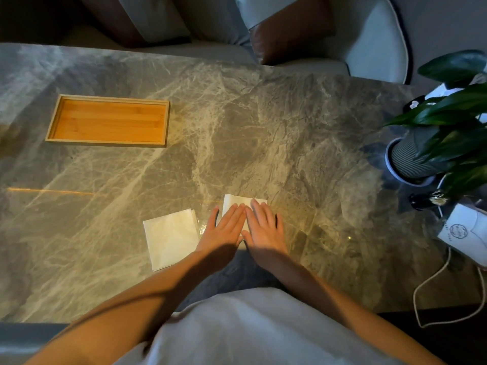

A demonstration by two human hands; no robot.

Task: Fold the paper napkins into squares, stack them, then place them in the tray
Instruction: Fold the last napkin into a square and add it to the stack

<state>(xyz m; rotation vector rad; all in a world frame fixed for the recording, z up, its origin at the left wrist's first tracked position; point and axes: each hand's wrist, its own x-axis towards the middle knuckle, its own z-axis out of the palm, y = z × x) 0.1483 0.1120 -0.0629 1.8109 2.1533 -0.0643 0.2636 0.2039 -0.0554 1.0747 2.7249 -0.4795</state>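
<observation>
**Both palms flat on a napkin at the near edge of a marble table**

Nearest the camera, the person's white garment (253,330) and two bare forearms reach forward over the grey veined marble table (263,122). The left hand (224,227) and right hand (263,230) lie side by side, palms down, fingers extended and close together, grasping nothing. Beneath them is a white napkin (238,200), of which only the far edge and corners show beyond the fingertips; its near part is hidden by the hands. Just left of the left hand lies a folded napkin stack (171,238), roughly square and slightly rotated, its layered right edge visible. At the table's right edge stands a potted plant (448,127) with a white paper bag (463,230) nearer. Well beyond the hands, to the far left, sits the wooden tray (52,119), with seating (369,48) behind the table.
</observation>
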